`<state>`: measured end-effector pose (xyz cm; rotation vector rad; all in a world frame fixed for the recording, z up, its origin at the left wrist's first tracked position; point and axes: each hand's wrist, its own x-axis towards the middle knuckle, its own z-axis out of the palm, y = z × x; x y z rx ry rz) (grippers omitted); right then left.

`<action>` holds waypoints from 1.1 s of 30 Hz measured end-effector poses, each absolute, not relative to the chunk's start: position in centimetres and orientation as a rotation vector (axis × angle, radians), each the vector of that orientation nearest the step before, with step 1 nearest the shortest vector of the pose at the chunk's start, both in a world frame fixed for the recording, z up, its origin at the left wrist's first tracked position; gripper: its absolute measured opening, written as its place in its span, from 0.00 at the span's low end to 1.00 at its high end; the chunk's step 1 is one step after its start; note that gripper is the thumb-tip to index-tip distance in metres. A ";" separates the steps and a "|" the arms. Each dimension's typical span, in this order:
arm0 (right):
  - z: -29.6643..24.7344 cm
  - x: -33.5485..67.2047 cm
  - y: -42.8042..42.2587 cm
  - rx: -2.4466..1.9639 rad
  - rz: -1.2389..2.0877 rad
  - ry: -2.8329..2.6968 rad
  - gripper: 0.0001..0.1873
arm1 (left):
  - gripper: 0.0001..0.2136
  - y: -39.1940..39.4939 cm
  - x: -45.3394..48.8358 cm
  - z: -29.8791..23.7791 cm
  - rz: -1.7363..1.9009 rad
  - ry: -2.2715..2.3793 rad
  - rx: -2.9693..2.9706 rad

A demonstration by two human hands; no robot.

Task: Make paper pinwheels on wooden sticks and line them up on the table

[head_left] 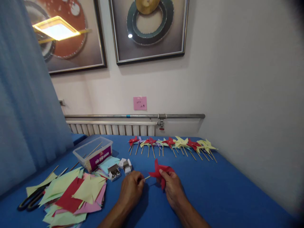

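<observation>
My right hand pinches a red paper pinwheel just above the blue table. Its fingers are closed on the folded paper. My left hand is closed on the thin wooden stick that runs toward the pinwheel's back. Both hands are close together near the front middle of the table.
A row of finished pinwheels lies along the far edge by the wall. A pile of coloured paper squares and black scissors sit at the left. A clear plastic box with sticks and small pin boxes stand behind the pile.
</observation>
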<state>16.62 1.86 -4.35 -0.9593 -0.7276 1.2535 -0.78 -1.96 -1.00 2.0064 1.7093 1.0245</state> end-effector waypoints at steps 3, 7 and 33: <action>-4.1 17.3 2.3 -0.953 1.244 -0.677 0.15 | 0.08 -2.2 -1.0 -0.9 0.958 1.766 2.129; -4.1 17.5 2.5 -0.937 1.241 -0.657 0.14 | 0.10 -2.6 -0.9 -0.7 0.926 1.855 2.273; -3.8 16.2 1.9 -1.061 1.069 -0.718 0.27 | 0.07 1.4 1.3 0.8 1.000 1.948 1.997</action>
